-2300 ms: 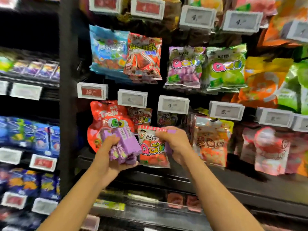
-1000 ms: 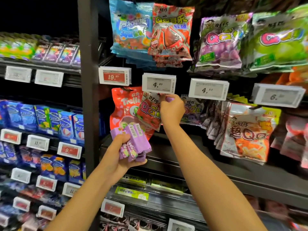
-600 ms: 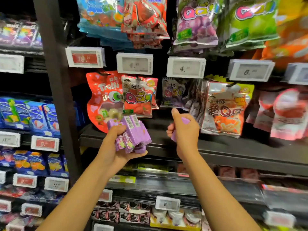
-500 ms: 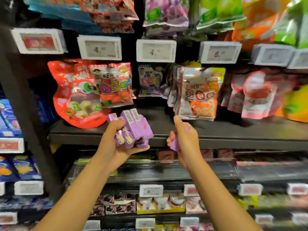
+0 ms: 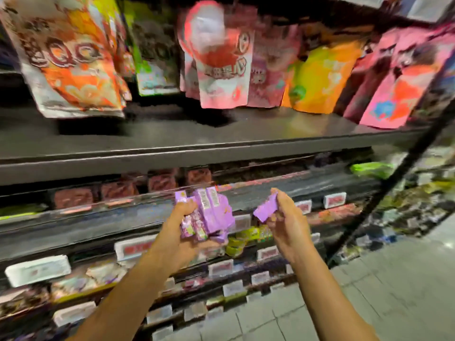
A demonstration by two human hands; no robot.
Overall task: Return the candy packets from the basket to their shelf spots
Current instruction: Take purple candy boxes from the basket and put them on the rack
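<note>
Purple candy packets: a bundle of several slim ones, clamped in the left hand at centre frame, long axes roughly upright with a slight lean, printed ends up. Left grip: fingers and thumb curled round the bundle's lower half, tight. One single purple packet is separate, pinched in the right hand just right of the bundle; its long axis runs diagonally, lower end pointing left toward the bundle, a visible gap between the two. Right grip: thumb and fingers closed on the packet's upper end only. Both hands are in front of the lower shelves, under the dark shelf board that carries the hanging bags across the top of the frame. Judgement: the single packet is the next one to place, and the right hand is nearer the shelf slots at right; the matching spot cannot be made out, the frame being heavily blurred. Change from half a second ago: view has swung down and right, floor tiles now in the lower right; the hands keep the same holds, with the right packet now more exposed.
</note>
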